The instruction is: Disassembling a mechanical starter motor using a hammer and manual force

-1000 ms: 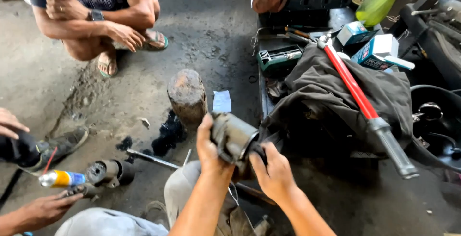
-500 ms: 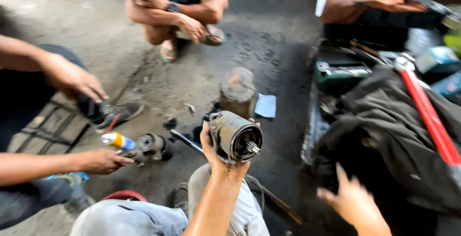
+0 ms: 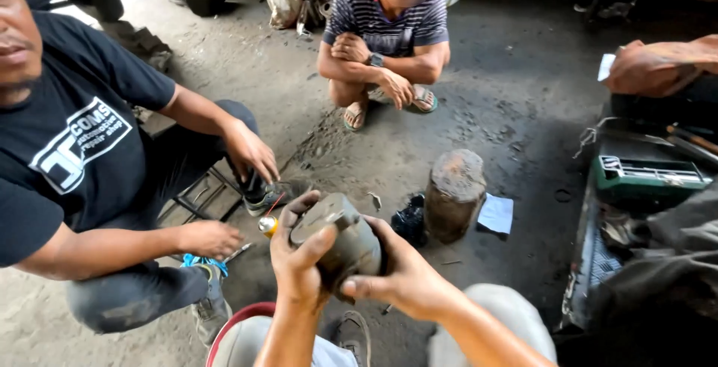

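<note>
The right hand (image 3: 407, 281), off at the side a moment ago, now joins the left hand (image 3: 299, 262); both sets of fingers clasp the motor (image 3: 340, 244) (grimy, cylindrical).

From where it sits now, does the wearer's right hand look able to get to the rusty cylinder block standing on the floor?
Probably yes, but not freely: the right hand is gripping the grey motor housing together with the left hand. The rusty block stands just beyond it with bare floor between, so it would have to let go first.
</note>
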